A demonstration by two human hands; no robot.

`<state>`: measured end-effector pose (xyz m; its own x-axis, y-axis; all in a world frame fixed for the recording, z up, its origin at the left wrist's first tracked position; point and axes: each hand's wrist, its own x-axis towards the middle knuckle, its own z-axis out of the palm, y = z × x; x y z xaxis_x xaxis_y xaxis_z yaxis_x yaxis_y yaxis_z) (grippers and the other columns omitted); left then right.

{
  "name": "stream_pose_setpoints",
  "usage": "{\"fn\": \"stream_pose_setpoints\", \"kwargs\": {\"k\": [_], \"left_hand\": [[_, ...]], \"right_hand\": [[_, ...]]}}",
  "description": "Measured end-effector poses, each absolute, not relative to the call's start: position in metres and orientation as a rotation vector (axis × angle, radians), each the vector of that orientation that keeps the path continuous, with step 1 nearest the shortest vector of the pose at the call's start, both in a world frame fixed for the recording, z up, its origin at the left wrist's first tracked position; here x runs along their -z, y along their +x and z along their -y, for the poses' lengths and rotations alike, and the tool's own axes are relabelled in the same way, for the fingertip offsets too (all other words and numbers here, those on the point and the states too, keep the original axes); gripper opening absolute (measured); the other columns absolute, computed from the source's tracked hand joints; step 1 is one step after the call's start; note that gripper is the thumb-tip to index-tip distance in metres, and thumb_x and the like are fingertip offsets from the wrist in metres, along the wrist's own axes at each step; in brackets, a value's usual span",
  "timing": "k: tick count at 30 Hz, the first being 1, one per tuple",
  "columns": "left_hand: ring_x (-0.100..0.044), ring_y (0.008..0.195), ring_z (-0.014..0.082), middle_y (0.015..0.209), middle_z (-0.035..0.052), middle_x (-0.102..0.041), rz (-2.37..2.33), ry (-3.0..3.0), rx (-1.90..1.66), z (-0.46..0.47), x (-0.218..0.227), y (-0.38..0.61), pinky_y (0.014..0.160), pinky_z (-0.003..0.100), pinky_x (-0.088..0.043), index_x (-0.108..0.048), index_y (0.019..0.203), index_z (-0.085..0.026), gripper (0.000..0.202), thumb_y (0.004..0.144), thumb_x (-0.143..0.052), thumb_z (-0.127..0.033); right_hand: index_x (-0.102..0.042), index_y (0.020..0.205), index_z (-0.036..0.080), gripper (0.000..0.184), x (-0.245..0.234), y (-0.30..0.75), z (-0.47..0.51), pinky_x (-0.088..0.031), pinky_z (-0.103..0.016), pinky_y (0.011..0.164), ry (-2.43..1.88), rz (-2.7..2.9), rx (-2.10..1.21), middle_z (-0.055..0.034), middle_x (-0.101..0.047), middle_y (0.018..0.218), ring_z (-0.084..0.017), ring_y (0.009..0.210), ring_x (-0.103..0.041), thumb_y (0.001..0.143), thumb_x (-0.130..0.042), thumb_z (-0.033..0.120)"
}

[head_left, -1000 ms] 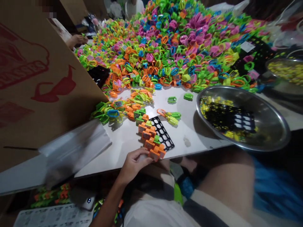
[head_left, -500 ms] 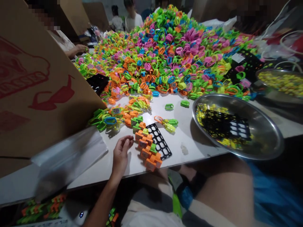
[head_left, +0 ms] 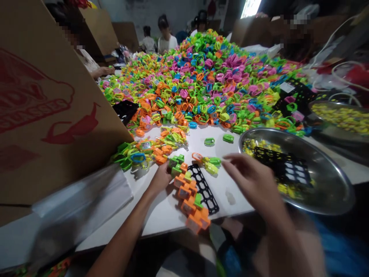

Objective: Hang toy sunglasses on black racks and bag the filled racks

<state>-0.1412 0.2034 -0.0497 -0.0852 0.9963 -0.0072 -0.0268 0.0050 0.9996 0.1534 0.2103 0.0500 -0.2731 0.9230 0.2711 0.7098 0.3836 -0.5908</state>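
A row of orange and green plastic toys [head_left: 188,190], shaped like small toy watches, stands along the left side of a black grid tray [head_left: 205,188]. My left hand [head_left: 162,177] is at the far end of this row, against the green toys [head_left: 176,161]. Its fingertips are hidden, so I cannot make out a grip. Smeared by motion, my right hand [head_left: 253,181] hovers over the table between the tray and the steel bowl, fingers stretched left with nothing seen in them. Near its fingertips lie a few loose toys, among them a yellow-green one [head_left: 211,168].
A huge heap of coloured toys [head_left: 201,84] covers the table's far side. At right stands a steel bowl [head_left: 331,188] with yellow pieces and black grids. A cardboard box [head_left: 57,165] and plastic bags [head_left: 95,196] stand left. Several people sit beyond.
My right hand has come into view from the right. My left hand has moved forward to the row's far end. The view has tilted up slightly.
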Motion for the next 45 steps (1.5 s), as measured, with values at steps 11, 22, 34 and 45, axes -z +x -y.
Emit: {"fn": "stream_pose_setpoints", "kwargs": {"k": [11, 22, 34, 45], "left_hand": [[-0.075, 0.080, 0.0279, 0.073, 0.0053, -0.075, -0.924, 1.248, -1.016, -0.239, 0.050, -0.151, 0.071, 0.035, -0.061, -0.077, 0.084, -0.016, 0.022, 0.073, -0.087, -0.032], [-0.062, 0.086, 0.0201, 0.088, 0.0040, -0.068, -0.923, 1.572, -1.008, -0.242, 0.069, -0.165, 0.080, 0.032, -0.051, -0.065, 0.081, -0.018, 0.012, 0.078, -0.061, -0.008], [-0.068, 0.086, 0.0209, 0.084, 0.0011, -0.073, -0.788, 1.365, -1.003, -0.242, 0.074, -0.161, 0.070, 0.028, -0.047, -0.072, 0.101, -0.017, 0.018, 0.084, -0.073, -0.015], [-0.068, 0.085, 0.0220, 0.090, 0.0046, -0.076, -0.880, 1.367, -0.948, -0.239, 0.069, -0.165, 0.074, 0.030, -0.053, -0.074, 0.091, -0.016, 0.017, 0.078, -0.082, -0.022]], "right_hand": [[-0.078, 0.112, 0.024, 0.012, -0.023, 0.108, -0.286, -0.038, -0.026, 0.067, -1.653, 2.638, -0.335, -0.0042, -0.073, 0.106, -0.018, 0.086, -0.073, 0.106, -0.070, 0.030], [-0.068, 0.098, 0.023, 0.016, -0.034, 0.120, -0.284, -0.032, -0.031, 0.063, -1.701, 2.638, 0.017, -0.0047, -0.078, 0.089, -0.023, 0.073, -0.073, 0.104, -0.060, 0.034], [-0.061, 0.091, 0.022, 0.018, -0.058, 0.131, -0.276, -0.033, -0.032, 0.062, -1.666, 2.625, -0.018, -0.0052, -0.071, 0.075, -0.023, 0.068, -0.067, 0.107, -0.058, 0.029], [-0.077, 0.114, 0.030, 0.031, 0.008, 0.170, -0.147, -0.063, -0.028, 0.082, -1.616, 2.203, -0.715, -0.0040, -0.084, 0.109, -0.024, 0.094, -0.081, 0.110, -0.058, 0.055]]}}
